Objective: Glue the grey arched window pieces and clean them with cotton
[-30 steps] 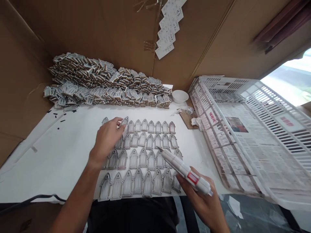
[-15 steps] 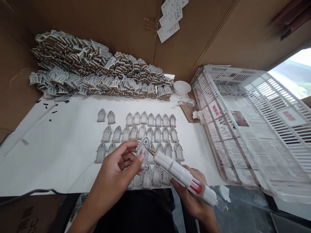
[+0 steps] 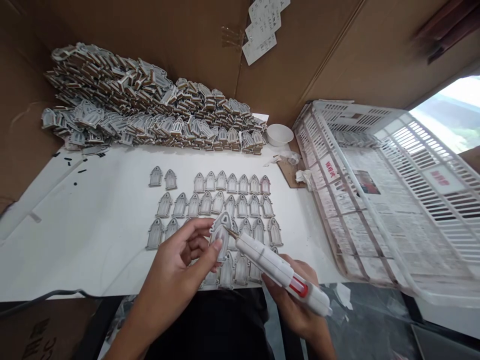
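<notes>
Between thumb and fingers, my left hand (image 3: 178,267) pinches a small grey-white arched window piece (image 3: 225,220), tilted up over the table. My right hand (image 3: 294,300) is wrapped round a white glue gun (image 3: 264,261) with a red part on its body. The gun's thin metal nozzle points up and left and meets the piece just below its peak. Whether glue is coming out is too small to tell. Beneath both hands, similar arched pieces (image 3: 206,203) lie flat in rows, the nearest ones partly covered by my hands.
A long heap of arched pieces (image 3: 150,125) lines the back of the white table (image 3: 93,215). A white bowl (image 3: 280,135) stands at its right end. On the right is a white slatted plastic basket (image 3: 326,200) lined with newspaper. Cardboard walls (image 3: 180,35) enclose the back.
The whole view has shifted very slightly. My left hand keeps the window piece in the same pose, and the glue gun's nozzle stays at nearly the same spot on it.
</notes>
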The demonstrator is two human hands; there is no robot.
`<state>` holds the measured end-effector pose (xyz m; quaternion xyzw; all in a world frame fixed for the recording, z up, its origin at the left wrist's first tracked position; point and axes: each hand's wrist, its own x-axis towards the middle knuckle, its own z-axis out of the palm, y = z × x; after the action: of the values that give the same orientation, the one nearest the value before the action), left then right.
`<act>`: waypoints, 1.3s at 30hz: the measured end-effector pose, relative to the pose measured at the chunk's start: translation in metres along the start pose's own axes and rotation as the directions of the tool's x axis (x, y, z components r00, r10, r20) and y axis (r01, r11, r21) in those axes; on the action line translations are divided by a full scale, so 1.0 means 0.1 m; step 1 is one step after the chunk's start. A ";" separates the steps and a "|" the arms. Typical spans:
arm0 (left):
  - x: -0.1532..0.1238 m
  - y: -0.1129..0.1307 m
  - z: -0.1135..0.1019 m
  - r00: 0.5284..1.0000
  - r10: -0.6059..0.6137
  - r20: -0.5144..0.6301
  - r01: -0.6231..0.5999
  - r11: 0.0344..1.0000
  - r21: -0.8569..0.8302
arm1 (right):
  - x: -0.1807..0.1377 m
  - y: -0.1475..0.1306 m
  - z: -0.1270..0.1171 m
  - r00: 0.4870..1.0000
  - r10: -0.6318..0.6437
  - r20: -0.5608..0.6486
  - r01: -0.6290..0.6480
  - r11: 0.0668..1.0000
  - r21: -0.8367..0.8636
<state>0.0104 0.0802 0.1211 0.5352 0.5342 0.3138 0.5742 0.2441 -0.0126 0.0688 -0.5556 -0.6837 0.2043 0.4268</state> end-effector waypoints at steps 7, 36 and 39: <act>0.01 -0.09 -0.01 0.998 0.025 -0.057 -0.021 0.998 0.061 | 0.02 -0.05 0.07 0.999 -0.048 -0.020 0.046 0.995 -0.093; 0.28 -0.29 -0.24 0.996 0.011 -0.088 -0.017 0.998 -0.066 | -0.13 -0.12 -0.06 0.971 0.224 0.085 -0.223 0.975 -0.020; 0.26 -0.28 -0.22 0.999 0.001 -0.044 -0.004 0.998 -0.062 | -0.11 -0.11 0.02 0.974 0.202 0.103 -0.203 0.979 -0.001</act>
<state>-0.0105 0.1046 0.0906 0.5108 0.5359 0.3425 0.5784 0.2364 -0.0255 0.0719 -0.6090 -0.6437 0.2783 0.3706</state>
